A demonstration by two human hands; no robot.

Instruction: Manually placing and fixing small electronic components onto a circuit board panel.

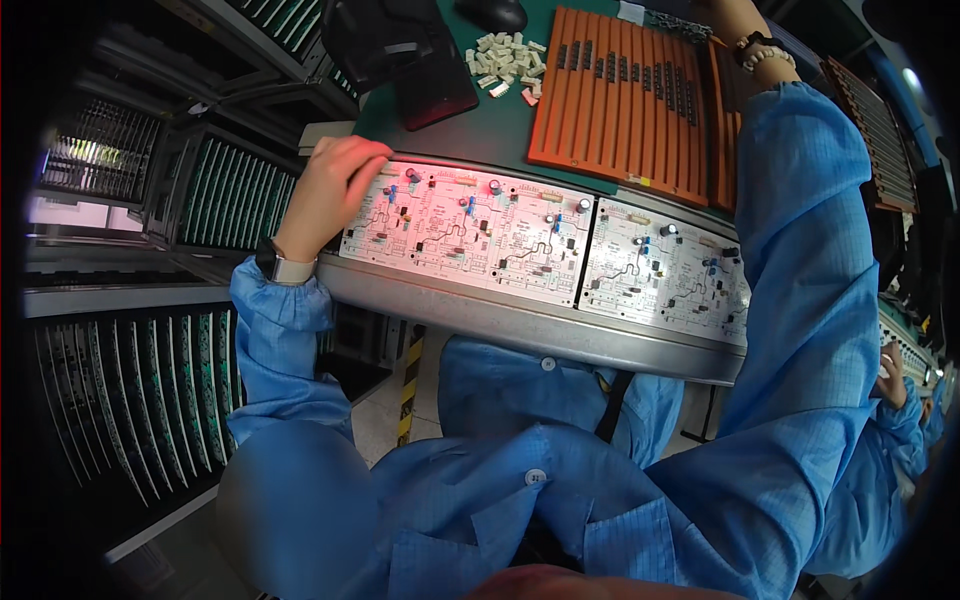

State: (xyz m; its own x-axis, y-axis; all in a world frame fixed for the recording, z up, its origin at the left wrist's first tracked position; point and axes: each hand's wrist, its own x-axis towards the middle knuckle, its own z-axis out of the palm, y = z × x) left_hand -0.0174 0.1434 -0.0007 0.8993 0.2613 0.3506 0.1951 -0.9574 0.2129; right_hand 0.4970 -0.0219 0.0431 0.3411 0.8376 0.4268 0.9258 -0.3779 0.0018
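My left hand [337,185] is at the upper left corner of a white circuit board [465,215], its fingers drawn together at the edge. Anything between those fingertips is too small or hidden to make out. The board carries blue parts, dark round capacitors and several small components. Beside it on the right lies a second white circuit board [655,275], partly covered by my right sleeve. Far off at the top edge, my right hand [732,14] reaches towards a heap of small dark metallic parts [680,27]. Its fingers are mostly cut off by the picture's edge.
An orange ribbed tray [620,110] with rows of small black parts lies behind the boards. White connectors [505,60] are piled left of it, near a black device [405,60]. Racks of green boards [160,390] stand at left. Another person's hand [890,373] shows far right.
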